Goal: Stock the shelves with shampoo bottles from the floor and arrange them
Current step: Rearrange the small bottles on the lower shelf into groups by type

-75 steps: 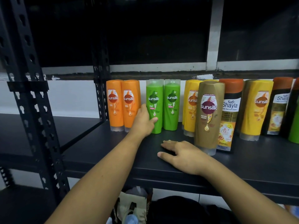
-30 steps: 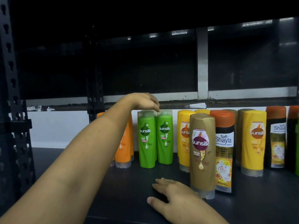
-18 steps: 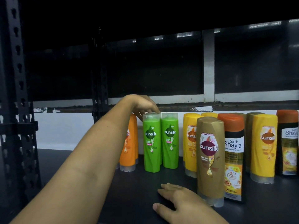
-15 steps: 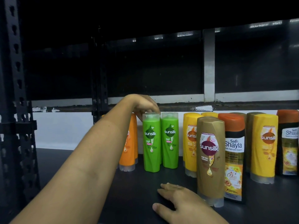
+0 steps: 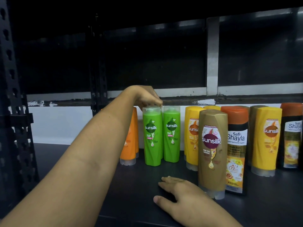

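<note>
Two green Sunsilk bottles stand upright side by side on the black shelf (image 5: 101,163). My left hand (image 5: 146,97) reaches over from the left, fingers curled down onto the clear cap of the left green bottle (image 5: 151,136); the right green bottle (image 5: 171,133) touches it. Behind my left forearm stand orange bottles (image 5: 131,145), partly hidden. My right hand (image 5: 182,195) rests flat on the shelf in front, fingers spread, holding nothing, just left of a gold Sunsilk bottle (image 5: 212,153).
To the right stand yellow Sunsilk bottles (image 5: 191,138), a Safi Shayla bottle (image 5: 236,149) with an orange cap, and more bottles to the frame edge. A perforated black upright (image 5: 9,95) stands at the left. The shelf above is dark.
My left hand rose from the base of the green bottle to its cap and has stayed there for the last second. The right hand has stayed flat on the shelf.
</note>
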